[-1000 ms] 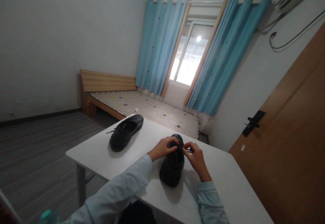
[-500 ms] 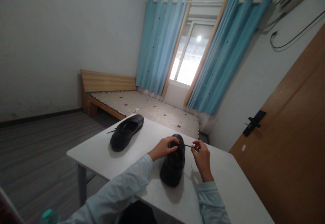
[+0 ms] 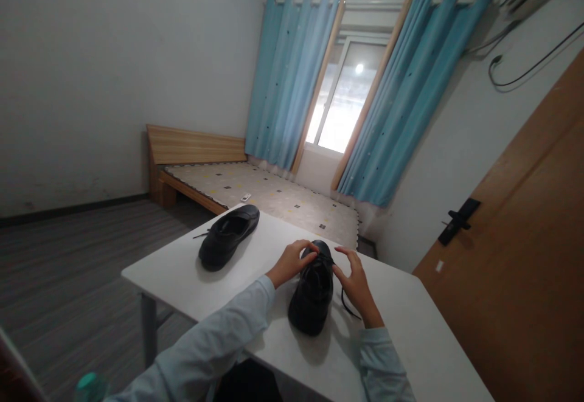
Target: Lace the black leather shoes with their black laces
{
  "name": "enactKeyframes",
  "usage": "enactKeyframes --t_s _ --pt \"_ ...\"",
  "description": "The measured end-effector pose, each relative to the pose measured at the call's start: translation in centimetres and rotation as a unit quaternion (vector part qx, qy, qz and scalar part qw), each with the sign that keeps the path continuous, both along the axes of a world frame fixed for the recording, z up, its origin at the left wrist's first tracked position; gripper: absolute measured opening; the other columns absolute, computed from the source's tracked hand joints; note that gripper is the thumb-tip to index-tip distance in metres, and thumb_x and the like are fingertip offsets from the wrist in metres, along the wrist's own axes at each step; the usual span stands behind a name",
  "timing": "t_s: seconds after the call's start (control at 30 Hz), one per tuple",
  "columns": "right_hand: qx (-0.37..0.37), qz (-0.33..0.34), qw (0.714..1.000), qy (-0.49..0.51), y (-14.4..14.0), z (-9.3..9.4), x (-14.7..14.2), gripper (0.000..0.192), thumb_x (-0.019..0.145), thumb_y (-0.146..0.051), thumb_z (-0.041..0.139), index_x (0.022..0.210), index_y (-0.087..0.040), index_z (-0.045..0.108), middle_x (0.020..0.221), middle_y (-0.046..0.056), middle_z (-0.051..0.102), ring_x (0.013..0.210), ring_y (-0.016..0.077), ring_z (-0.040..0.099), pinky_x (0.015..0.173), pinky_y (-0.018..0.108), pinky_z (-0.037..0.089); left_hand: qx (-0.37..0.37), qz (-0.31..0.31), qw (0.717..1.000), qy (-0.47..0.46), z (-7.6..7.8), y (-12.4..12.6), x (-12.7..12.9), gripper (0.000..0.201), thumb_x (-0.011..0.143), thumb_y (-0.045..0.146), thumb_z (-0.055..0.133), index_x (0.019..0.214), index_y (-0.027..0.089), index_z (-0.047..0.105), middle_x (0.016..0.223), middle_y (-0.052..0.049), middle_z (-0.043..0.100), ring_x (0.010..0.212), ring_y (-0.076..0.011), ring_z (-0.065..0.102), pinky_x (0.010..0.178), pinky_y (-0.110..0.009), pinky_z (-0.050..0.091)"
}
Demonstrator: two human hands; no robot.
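A black lace-up shoe (image 3: 310, 304) stands on the white table in front of me, toe pointing away. My left hand (image 3: 292, 262) is at the left of its lacing, thumb and forefinger curled closely together against the shoe. On the other side is my right hand (image 3: 356, 277), its forefinger and thumb spread apart, the thumb near the shoe's right edge. Nothing shows between those fingers. A loose black shoelace (image 3: 349, 308) hangs beside the shoe, partly behind the right hand. The second black shoe (image 3: 228, 238) sits farther left, a lace end sticking out.
The white table (image 3: 173, 274) has its far edge close to a bed (image 3: 269, 192) with a patterned mattress, where a small white object (image 3: 246, 197) lies. A wooden door (image 3: 520, 256) with a black handle is on the right. A green bottle cap (image 3: 86, 384) shows at lower left.
My right hand has let go of the shoelace it held stretched to the right and has moved in toward the shoe, fingers spreading. The lace now droops. The left hand has barely moved.
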State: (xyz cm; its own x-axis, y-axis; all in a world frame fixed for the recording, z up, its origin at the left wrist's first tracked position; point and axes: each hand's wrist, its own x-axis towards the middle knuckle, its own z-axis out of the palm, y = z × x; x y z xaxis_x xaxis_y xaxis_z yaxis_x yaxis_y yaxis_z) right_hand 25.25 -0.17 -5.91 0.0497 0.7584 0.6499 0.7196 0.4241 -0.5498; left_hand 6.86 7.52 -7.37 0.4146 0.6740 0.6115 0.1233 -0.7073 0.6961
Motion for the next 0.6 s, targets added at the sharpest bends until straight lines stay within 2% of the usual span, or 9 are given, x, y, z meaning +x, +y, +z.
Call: enactKeyframes --t_s 0.13,0.3,0.43,0.6 --pt "-0.043 0.042 0.998 0.015 -0.1 -0.1 -0.5 0.045 0.074 -0.034 0.063 0.116 -0.022 0.054 0.124 0.008 0.054 0.120 0.0256 0.045 0.104 0.045 0.031 0.013 0.027 0.999 0.015 -0.1 0.2 0.0 0.018 0.079 0.035 0.060 0.081 0.018 0.065 0.088 -0.004 0.064 0.091 -0.0196 0.056 0.085 -0.032 0.042" --pt "-0.071 0.084 0.994 0.025 0.3 -0.9 -0.7 0.055 0.069 -0.032 0.068 0.121 -0.023 0.053 0.128 0.008 0.054 0.122 0.0263 0.045 0.106 0.047 0.030 0.007 0.025 0.999 0.036 0.1 0.0 -0.1 0.019 0.074 0.037 0.066 0.076 0.018 0.066 0.087 -0.004 0.063 0.091 -0.0203 0.054 0.085 -0.032 0.040" --pt "-0.096 0.092 0.990 0.034 0.3 -1.3 -0.6 0.055 0.070 -0.030 0.066 0.122 -0.024 0.052 0.127 0.008 0.056 0.119 0.0259 0.049 0.104 0.047 0.034 0.001 0.020 0.999 0.042 -0.1 0.1 0.0 0.018 0.073 0.036 0.067 0.077 0.019 0.066 0.085 -0.003 0.063 0.090 -0.0197 0.054 0.085 -0.032 0.039" --pt "-0.109 0.091 0.989 0.038 0.2 -1.2 -0.7 0.054 0.071 -0.028 0.065 0.122 -0.024 0.051 0.126 0.007 0.056 0.119 0.0259 0.049 0.103 0.046 0.034 -0.007 0.018 0.999 0.039 -0.5 0.4 0.1 0.017 0.075 0.034 0.064 0.076 0.017 0.066 0.078 -0.003 0.062 0.080 -0.0174 0.055 0.076 -0.029 0.042"
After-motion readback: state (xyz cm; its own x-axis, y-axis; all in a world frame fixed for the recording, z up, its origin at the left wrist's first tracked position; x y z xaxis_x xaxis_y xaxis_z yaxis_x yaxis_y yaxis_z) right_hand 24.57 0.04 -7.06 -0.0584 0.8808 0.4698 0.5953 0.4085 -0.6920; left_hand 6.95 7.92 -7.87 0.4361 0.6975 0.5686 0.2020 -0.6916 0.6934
